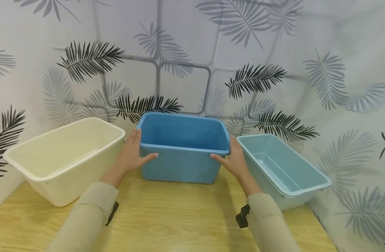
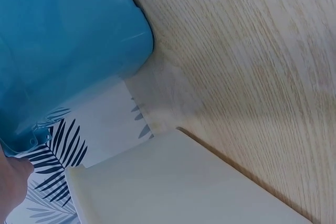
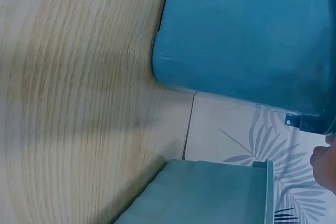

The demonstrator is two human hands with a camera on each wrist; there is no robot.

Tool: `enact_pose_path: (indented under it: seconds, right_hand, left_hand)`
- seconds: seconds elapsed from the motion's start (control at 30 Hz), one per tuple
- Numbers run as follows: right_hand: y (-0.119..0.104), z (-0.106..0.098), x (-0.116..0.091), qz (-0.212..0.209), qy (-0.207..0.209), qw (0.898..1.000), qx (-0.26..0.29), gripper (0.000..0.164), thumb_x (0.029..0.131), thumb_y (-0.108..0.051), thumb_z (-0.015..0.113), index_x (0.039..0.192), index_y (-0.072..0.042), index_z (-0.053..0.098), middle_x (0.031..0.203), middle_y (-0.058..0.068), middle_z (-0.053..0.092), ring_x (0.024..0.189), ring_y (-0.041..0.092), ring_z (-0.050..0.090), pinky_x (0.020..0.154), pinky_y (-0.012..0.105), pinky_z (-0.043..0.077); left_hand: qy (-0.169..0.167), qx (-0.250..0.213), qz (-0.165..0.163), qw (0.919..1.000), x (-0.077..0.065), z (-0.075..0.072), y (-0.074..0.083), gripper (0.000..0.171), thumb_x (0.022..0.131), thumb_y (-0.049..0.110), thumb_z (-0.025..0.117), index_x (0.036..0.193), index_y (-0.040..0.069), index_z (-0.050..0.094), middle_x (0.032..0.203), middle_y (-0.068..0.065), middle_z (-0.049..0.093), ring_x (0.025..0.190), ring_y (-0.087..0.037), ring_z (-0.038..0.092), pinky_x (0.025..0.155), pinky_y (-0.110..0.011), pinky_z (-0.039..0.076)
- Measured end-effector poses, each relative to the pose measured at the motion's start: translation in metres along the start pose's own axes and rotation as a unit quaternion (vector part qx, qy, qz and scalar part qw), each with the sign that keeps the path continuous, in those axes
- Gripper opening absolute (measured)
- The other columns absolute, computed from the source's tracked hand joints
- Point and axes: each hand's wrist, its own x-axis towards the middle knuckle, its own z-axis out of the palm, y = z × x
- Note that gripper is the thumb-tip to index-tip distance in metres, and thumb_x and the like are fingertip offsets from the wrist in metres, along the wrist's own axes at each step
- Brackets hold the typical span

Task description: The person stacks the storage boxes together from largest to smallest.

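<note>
A blue rectangular bin (image 1: 179,164) stands upright on the wooden table in the middle of the head view, its inside facing up. My left hand (image 1: 129,155) touches its left end at the rim, fingers extended along the side and thumb across the front. On the opposite end, my right hand (image 1: 234,159) lies in a mirrored way, its thumb at the front corner below the rim. Only a small part of the left hand (image 2: 13,184) and of the right hand (image 3: 325,166) shows in the wrist views, near the rim of the blue bin.
A cream bin (image 1: 75,171) stands left of the blue one, angled, near my left forearm. To the right is a pale green bin (image 1: 287,189), close to my right wrist. Behind the wooden table (image 1: 179,217) hangs a leaf-patterned sheet (image 1: 192,49).
</note>
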Motion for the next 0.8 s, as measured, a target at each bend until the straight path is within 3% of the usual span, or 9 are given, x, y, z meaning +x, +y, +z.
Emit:
enact_pose_path:
  seconds: [0.37, 0.8]
  right_hand:
    - [-0.0036, 0.0044, 0.0006, 0.011, -0.024, 0.999, -0.035, 0.109, 0.078, -0.048, 0.069, 0.147, 0.003, 0.000, 0.155, 0.022, -0.001, 0.143, 0.040, 0.005, 0.111, 0.057, 0.018]
    - [-0.0034, 0.0077, 0.0031, 0.015, -0.021, 0.999, -0.048, 0.101, 0.081, -0.050, 0.065, 0.144, 0.010, 0.012, 0.151, 0.029, 0.013, 0.140, 0.043, 0.012, 0.110, 0.057, 0.022]
  left_hand:
    - [-0.012, 0.002, -0.009, 0.9999, 0.0023, -0.0026, -0.0014, 0.100, 0.086, 0.047, 0.059, 0.142, -0.014, 0.004, 0.151, -0.033, -0.001, 0.139, -0.049, 0.005, 0.112, -0.057, 0.015]
    - [-0.013, -0.006, -0.040, 0.9991, 0.0045, 0.0003, -0.0023, 0.096, 0.090, 0.054, 0.049, 0.142, -0.016, 0.007, 0.150, -0.033, 0.006, 0.139, -0.046, 0.011, 0.110, -0.057, 0.018]
